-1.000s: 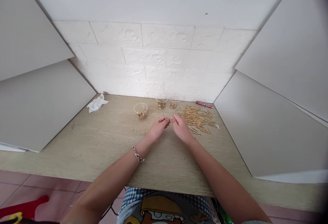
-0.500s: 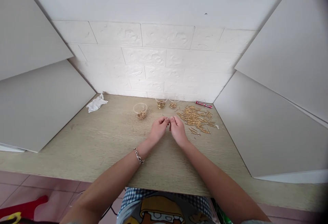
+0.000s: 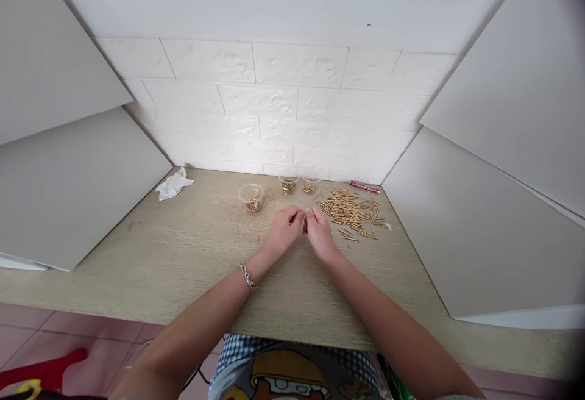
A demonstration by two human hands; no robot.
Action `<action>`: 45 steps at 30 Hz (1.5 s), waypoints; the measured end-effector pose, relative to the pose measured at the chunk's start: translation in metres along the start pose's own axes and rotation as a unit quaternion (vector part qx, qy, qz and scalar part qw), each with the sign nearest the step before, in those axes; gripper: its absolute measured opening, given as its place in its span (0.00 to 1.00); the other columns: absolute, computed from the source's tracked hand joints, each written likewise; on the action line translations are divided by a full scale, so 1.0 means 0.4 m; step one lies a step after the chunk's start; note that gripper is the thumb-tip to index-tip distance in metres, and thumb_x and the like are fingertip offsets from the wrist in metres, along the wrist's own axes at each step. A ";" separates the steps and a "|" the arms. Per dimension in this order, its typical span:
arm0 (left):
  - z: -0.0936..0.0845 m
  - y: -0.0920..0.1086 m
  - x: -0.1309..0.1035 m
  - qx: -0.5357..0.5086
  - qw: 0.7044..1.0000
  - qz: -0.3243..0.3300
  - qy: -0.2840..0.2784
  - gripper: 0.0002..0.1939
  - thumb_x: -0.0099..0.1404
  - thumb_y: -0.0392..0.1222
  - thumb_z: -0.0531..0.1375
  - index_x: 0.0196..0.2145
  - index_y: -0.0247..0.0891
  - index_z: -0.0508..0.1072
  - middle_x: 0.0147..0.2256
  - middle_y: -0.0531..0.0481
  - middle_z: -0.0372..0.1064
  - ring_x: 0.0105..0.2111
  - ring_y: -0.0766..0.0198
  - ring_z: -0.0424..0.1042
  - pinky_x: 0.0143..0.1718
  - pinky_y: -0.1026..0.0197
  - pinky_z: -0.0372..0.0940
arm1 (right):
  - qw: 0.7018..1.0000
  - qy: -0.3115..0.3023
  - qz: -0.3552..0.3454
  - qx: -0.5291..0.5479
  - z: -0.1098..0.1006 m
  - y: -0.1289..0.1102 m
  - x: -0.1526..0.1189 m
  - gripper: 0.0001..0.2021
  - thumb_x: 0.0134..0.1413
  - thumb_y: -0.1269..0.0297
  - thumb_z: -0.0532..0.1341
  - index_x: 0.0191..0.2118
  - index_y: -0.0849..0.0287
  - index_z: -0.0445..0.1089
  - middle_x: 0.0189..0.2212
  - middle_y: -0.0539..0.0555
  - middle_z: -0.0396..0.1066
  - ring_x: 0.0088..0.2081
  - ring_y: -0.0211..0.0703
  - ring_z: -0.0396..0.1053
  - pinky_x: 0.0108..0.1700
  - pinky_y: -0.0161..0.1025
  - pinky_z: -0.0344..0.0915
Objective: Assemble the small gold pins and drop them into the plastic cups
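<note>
My left hand [image 3: 286,228] and my right hand [image 3: 319,232] meet fingertip to fingertip above the middle of the table, both closed in a pinch. What they grip between the fingertips is too small and covered to make out. Just right of my right hand spreads a heap of thin gold-coloured metal rods [image 3: 350,211]. Beyond my left hand stands a clear plastic cup [image 3: 251,196] with small gold pieces in its bottom. Farther back, two more clear cups, a left one [image 3: 287,185] and a right one [image 3: 309,186], also hold small gold parts.
A crumpled white tissue [image 3: 174,185] lies at the table's back left. At the back right is a red tube-like marker [image 3: 364,187]. Grey panels, left [image 3: 82,186] and right [image 3: 498,223], flank the wooden table [image 3: 183,253], and a white brick-patterned wall [image 3: 274,101] closes the back.
My left hand has turned slightly, its fingers curling more. My right hand stays nearly in place, still pinching. The cups and rods lie as before; the view has shifted slightly.
</note>
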State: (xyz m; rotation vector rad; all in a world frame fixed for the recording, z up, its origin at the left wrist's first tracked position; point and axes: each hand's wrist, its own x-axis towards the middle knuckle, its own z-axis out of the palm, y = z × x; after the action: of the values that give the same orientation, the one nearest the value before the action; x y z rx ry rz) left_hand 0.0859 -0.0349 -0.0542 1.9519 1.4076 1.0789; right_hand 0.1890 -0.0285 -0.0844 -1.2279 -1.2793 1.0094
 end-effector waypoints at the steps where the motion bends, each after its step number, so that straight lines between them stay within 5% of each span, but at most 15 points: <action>1: 0.001 -0.001 0.000 -0.002 1.000 -0.002 0.000 0.14 0.60 0.39 0.48 0.19 0.37 0.62 0.22 0.53 0.60 0.26 0.66 0.59 0.31 0.63 0.53 | 1.000 0.003 -0.003 -0.009 0.000 0.000 0.000 0.15 0.53 0.54 0.49 0.21 0.56 0.53 0.17 0.46 0.54 0.21 0.36 0.55 0.25 0.35 0.53; 6: 0.010 -0.007 -0.001 -0.006 1.000 -0.006 0.005 0.14 0.60 0.39 0.48 0.19 0.36 0.62 0.21 0.53 0.60 0.25 0.67 0.59 0.31 0.63 0.53 | 1.000 0.000 0.019 0.025 0.010 0.002 -0.004 0.14 0.54 0.54 0.47 0.22 0.55 0.52 0.16 0.45 0.53 0.20 0.36 0.54 0.23 0.35 0.53; 12: 0.017 -0.015 -0.001 -0.032 0.999 -0.022 0.011 0.12 0.60 0.40 0.49 0.21 0.36 0.64 0.22 0.54 0.61 0.26 0.68 0.60 0.30 0.64 0.54 | 0.997 0.028 -0.045 -0.058 0.001 -0.009 -0.004 0.16 0.53 0.54 0.48 0.20 0.56 0.53 0.17 0.46 0.54 0.22 0.36 0.54 0.26 0.35 0.51; 21: 0.010 -0.009 0.007 -0.149 0.988 -0.031 -0.012 0.14 0.60 0.41 0.49 0.19 0.36 0.63 0.19 0.55 0.61 0.24 0.68 0.60 0.29 0.65 0.55 | 0.999 0.002 0.009 0.053 0.000 -0.005 0.005 0.16 0.52 0.51 0.49 0.21 0.56 0.52 0.14 0.44 0.52 0.18 0.35 0.54 0.22 0.35 0.53; 34: 0.037 -0.034 0.010 -0.434 0.892 -0.098 -0.077 0.15 0.56 0.50 0.56 0.22 0.35 0.63 0.19 0.54 0.62 0.20 0.69 0.61 0.23 0.64 0.57 | 0.957 -0.049 0.093 0.270 0.003 -0.031 0.004 0.17 0.42 0.52 0.58 0.19 0.57 0.52 0.14 0.42 0.49 0.15 0.30 0.50 0.18 0.33 0.51; 45: 0.015 -0.002 0.008 -0.369 0.923 -0.079 -0.073 0.15 0.57 0.49 0.55 0.20 0.36 0.61 0.18 0.55 0.61 0.19 0.70 0.60 0.24 0.64 0.57 | 0.966 -0.041 0.081 0.241 0.002 -0.025 0.004 0.17 0.44 0.51 0.57 0.19 0.56 0.51 0.14 0.42 0.49 0.15 0.31 0.50 0.18 0.33 0.51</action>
State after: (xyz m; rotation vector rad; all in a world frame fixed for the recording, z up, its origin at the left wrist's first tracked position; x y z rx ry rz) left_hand 0.0908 -0.0312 -0.0572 1.3124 0.8690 1.1410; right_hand 0.1873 -0.0280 -0.0745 -0.9270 -0.9255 1.4054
